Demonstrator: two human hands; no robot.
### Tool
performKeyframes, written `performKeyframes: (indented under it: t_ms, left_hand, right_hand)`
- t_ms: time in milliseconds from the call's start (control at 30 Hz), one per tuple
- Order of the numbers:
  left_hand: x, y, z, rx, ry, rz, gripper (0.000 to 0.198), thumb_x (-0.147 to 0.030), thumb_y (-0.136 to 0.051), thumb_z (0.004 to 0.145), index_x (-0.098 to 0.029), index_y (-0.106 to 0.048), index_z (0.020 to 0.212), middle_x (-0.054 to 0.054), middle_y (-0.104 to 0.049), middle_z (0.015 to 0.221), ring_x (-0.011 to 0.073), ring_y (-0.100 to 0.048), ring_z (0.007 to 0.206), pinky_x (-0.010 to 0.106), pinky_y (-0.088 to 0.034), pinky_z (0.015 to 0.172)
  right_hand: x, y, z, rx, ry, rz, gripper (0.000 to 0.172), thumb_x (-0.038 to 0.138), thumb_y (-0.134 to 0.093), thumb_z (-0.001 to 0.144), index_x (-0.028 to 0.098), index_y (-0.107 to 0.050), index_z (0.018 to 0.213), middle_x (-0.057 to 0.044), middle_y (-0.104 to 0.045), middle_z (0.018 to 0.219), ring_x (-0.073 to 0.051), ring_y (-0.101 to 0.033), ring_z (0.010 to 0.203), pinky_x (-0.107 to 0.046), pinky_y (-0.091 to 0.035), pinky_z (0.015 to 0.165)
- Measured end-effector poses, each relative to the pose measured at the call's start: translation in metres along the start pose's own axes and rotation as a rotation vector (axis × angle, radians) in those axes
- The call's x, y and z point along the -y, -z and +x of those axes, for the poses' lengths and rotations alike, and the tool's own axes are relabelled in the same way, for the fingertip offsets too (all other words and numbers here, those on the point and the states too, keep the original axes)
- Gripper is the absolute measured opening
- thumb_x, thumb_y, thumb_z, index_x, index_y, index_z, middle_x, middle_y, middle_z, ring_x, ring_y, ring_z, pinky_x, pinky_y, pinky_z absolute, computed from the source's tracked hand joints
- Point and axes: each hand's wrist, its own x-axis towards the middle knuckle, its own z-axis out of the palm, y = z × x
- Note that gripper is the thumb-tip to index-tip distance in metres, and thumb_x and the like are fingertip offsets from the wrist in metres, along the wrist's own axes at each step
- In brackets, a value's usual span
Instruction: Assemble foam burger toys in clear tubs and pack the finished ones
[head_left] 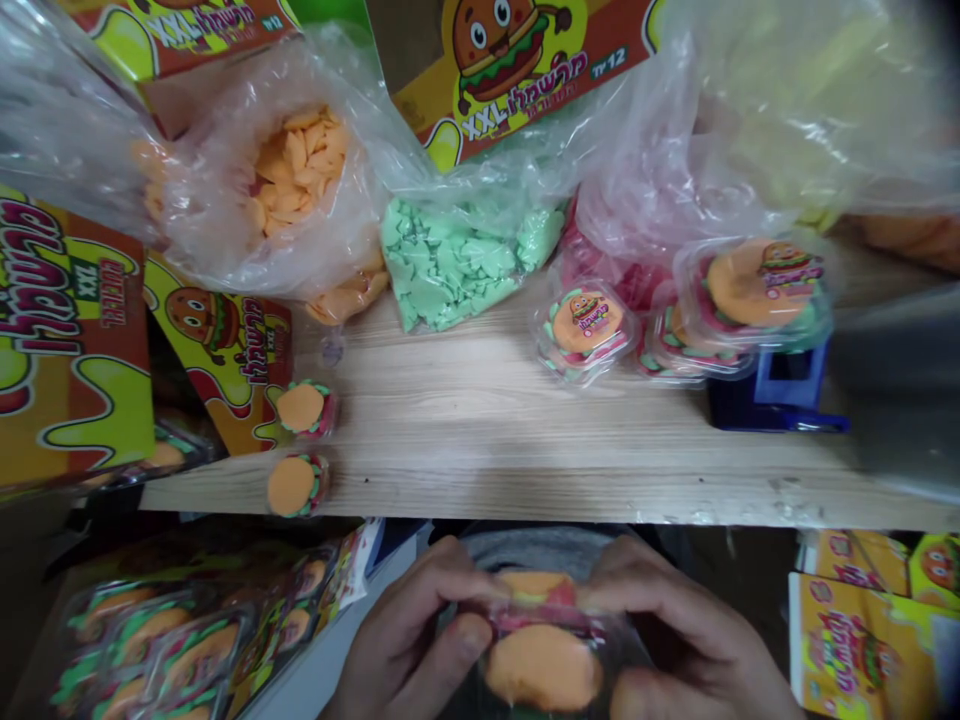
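A clear plastic clamshell pack (544,665) with an orange burger-bun candy inside is between my hands, in front of the table's near edge. My left hand (420,635) grips its left side, with the thumb across the near side and fingers at the far edge. On the right side, my right hand (675,640) grips the same pack the same way. Orange and red candy pieces show in its far part, partly hidden by the fingers. The pack's near edge is cut off by the frame.
Bags of orange pieces (300,175) and green pieces (465,260) stand at the back of the table (450,400). Labelled burger packs (589,325) sit right, near a blue tape dispenser (780,395). Two candy burgers (296,485) lie left. Printed boxes (82,340) flank the table.
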Motion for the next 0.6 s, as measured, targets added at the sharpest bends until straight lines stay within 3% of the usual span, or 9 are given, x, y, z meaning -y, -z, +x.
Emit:
performKeyframes:
  t_ms: [100,200,367,600]
  left_hand:
    - [0.001,0.003,-0.002,0.106,0.041,0.027,0.019,-0.033,-0.046,0.086,-0.027,-0.059,0.098,0.002,-0.057,0.073,0.0136,-0.054,0.067,0.022,-0.042,0.060]
    - [0.003,0.005,-0.002,0.139,0.028,0.059,0.024,-0.039,-0.048,0.084,-0.029,-0.060,0.102,0.002,-0.056,0.071,0.0139,-0.054,0.064,0.022,-0.040,0.056]
    - [0.006,0.003,-0.002,0.129,-0.008,0.045,0.027,-0.043,-0.050,0.081,-0.029,-0.062,0.101,0.002,-0.057,0.066,0.0136,-0.053,0.058,0.021,-0.038,0.050]
    - [-0.005,-0.004,-0.005,0.056,0.152,0.033,0.022,-0.038,-0.046,0.085,-0.026,-0.064,0.090,0.001,-0.058,0.068,0.0143,-0.054,0.063,0.023,-0.038,0.058]
  right_hand:
    - [0.001,0.000,0.003,-0.029,0.015,-0.014,0.022,0.035,-0.062,0.076,0.033,-0.065,0.098,-0.002,-0.063,0.068,-0.014,-0.059,0.059,-0.023,-0.048,0.051]
    - [0.003,0.000,0.004,-0.018,0.009,-0.012,0.021,0.026,-0.061,0.077,0.031,-0.067,0.097,-0.003,-0.064,0.068,-0.015,-0.059,0.060,-0.025,-0.048,0.051]
    - [0.002,0.000,0.000,0.033,-0.069,0.052,0.029,0.013,-0.059,0.076,0.031,-0.066,0.097,-0.002,-0.066,0.072,-0.015,-0.059,0.062,-0.025,-0.049,0.055]
    - [-0.003,-0.001,-0.001,0.052,-0.227,0.092,0.014,0.020,-0.056,0.079,0.027,-0.067,0.084,-0.001,-0.065,0.072,-0.015,-0.059,0.065,-0.026,-0.049,0.059]
